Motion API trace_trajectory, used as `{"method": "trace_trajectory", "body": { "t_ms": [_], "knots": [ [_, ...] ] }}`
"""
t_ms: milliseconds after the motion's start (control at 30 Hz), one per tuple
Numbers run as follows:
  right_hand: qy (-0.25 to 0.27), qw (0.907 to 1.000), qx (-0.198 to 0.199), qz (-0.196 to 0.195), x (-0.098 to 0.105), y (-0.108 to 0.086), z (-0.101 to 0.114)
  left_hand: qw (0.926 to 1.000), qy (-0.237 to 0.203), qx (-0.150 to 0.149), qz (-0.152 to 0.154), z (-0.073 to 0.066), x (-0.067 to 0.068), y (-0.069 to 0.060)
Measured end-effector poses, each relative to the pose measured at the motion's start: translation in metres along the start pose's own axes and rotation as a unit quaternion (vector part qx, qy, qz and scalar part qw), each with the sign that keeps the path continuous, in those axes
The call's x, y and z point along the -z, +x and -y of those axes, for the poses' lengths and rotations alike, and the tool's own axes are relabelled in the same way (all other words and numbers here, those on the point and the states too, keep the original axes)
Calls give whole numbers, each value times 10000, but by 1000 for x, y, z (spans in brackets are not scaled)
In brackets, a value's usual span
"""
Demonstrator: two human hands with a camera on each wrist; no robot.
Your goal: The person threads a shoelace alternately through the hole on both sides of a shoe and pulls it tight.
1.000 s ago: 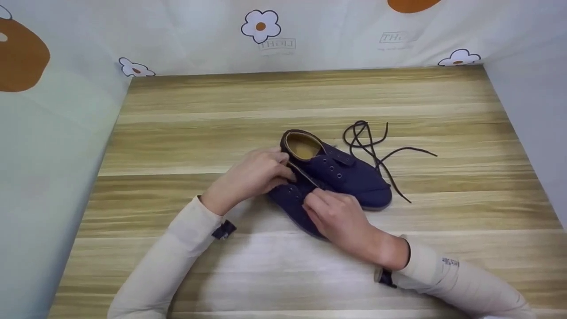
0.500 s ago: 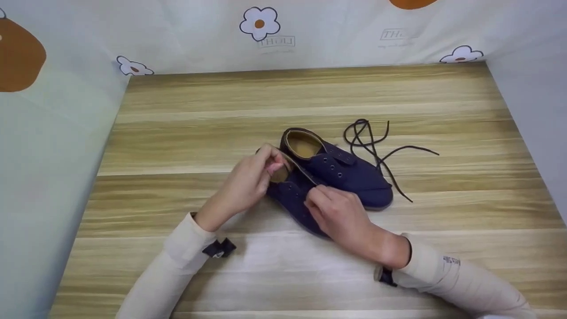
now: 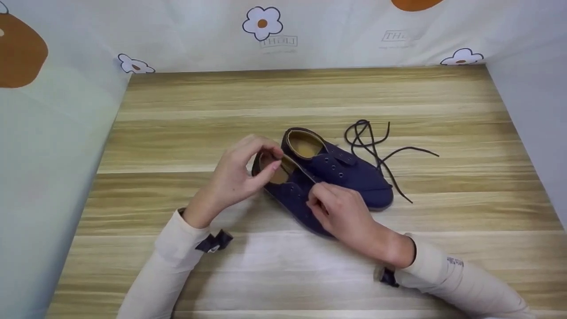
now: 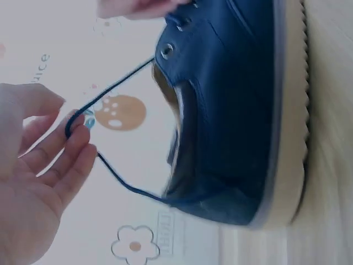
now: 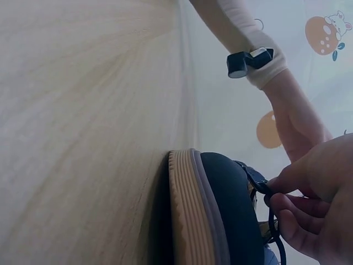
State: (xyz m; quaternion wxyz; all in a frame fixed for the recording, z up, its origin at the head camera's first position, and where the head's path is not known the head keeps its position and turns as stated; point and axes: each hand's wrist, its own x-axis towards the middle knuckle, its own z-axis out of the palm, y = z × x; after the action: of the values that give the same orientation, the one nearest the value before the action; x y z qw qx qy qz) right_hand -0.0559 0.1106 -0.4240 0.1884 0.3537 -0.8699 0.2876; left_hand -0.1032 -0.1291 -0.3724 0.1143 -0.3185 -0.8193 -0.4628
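Two navy lace-up shoes stand side by side on the table. My left hand (image 3: pixel 234 175) is above the opening of the near shoe (image 3: pixel 294 206). In the left wrist view, a dark shoelace (image 4: pixel 118 84) runs from an eyelet and bends round my curled fingers, then drops back to the shoe's heel end. The thumb is apart from the fingers there. My right hand (image 3: pixel 347 215) stays over the near shoe's eyelets. Its thumb and fingers pinch the lace (image 5: pixel 278 245) in the right wrist view. The hand hides part of the eyelets in the head view.
The far shoe (image 3: pixel 367 181) touches the near one and has bare eyelets. Beyond it a loose dark lace (image 3: pixel 412 147) lies tangled on the wood-grain table (image 3: pixel 199 102). Pale printed sheets (image 3: pixel 319 26) wall the back and sides.
My left hand has pulled back left from the near shoe's tongue, its thumb and fingers parting, which uncovers the shoe's opening. My right hand has barely moved.
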Motion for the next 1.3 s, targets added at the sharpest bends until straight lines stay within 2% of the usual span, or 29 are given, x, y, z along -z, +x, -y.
{"method": "trace_trajectory", "body": {
  "t_ms": [67,100,200,233,300,500,533,600,667,733,800,867,967,1100,1200,1300],
  "knots": [
    [10,10000,9,-14,0,0,0,9967,-805,41,-74,-4,-3,2],
    [16,10000,-2,-19,0,0,-1,9920,-1256,94,-115,-6,-5,2],
    [32,9999,-103,-22,0,-1,-2,9679,-2482,231,-324,-10,-8,3],
    [41,9998,-177,-9,1,-1,-2,9631,-2652,202,-414,-12,-9,3],
    [74,9994,-335,21,2,-1,-3,9590,-2780,87,-543,-14,-9,4],
    [372,9971,-660,101,6,-2,-3,9537,-2917,-66,-725,-18,-9,7],
    [413,9968,-669,128,6,-2,-4,9551,-2864,-71,-756,-18,-8,7],
    [432,9967,-658,172,7,-2,-5,9637,-2569,-48,-725,-19,-7,7],
    [331,9975,-601,188,8,-2,-6,9785,-1979,32,-585,-16,-7,6],
    [126,9984,-523,179,9,-1,-7,9920,-1194,278,-298,-11,-9,5],
    [-126,9988,-446,153,10,-1,-8,9975,-431,552,86,-5,-11,3],
    [-321,9986,-411,127,11,0,-9,9954,275,792,453,1,-15,2],
    [-554,9974,-428,176,10,1,-9,9851,1111,973,878,8,-18,1],
    [-720,9963,-386,267,8,1,-9,9684,2092,969,952,12,-19,1],
    [-637,9973,-312,202,9,2,-9,9579,2587,846,918,12,-20,0],
    [-517,9983,-269,93,10,3,-9,9566,2696,553,961,11,-21,0]
  ]
}}
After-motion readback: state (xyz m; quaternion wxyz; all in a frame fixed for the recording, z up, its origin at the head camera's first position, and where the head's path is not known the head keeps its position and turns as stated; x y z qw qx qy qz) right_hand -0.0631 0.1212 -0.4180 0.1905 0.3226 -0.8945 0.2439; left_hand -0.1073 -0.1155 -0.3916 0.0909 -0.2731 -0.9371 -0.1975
